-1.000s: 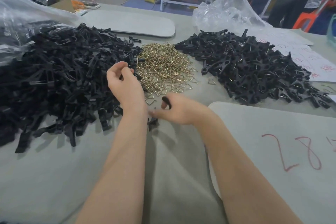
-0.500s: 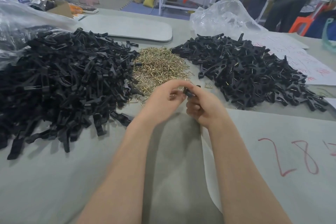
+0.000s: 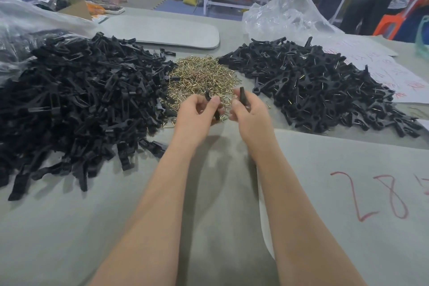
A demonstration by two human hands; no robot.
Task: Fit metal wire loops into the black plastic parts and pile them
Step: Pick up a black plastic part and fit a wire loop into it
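A heap of brass-coloured wire loops [image 3: 204,74] lies at the table's middle. To its left spreads a big pile of plain black plastic parts [image 3: 76,100]; to its right a pile of black parts with wire loops fitted [image 3: 318,86]. My left hand [image 3: 197,114] pinches a black part [image 3: 208,95] upright between thumb and fingers, just in front of the wire heap. My right hand [image 3: 248,111] grips another black part [image 3: 242,97], its tip sticking up. The hands are a short gap apart. I cannot tell whether a wire loop is held.
A grey board with red writing [image 3: 348,193] lies at front right. A flat grey pad [image 3: 162,31] sits behind the piles. Clear plastic bags [image 3: 285,16] stand at the back right and far left. Papers [image 3: 380,67] lie at right. People stand beyond the table.
The hands, joined together half a second ago, have drawn slightly apart, each now holding a black part. Earlier the left hand was reaching at the left pile's edge.
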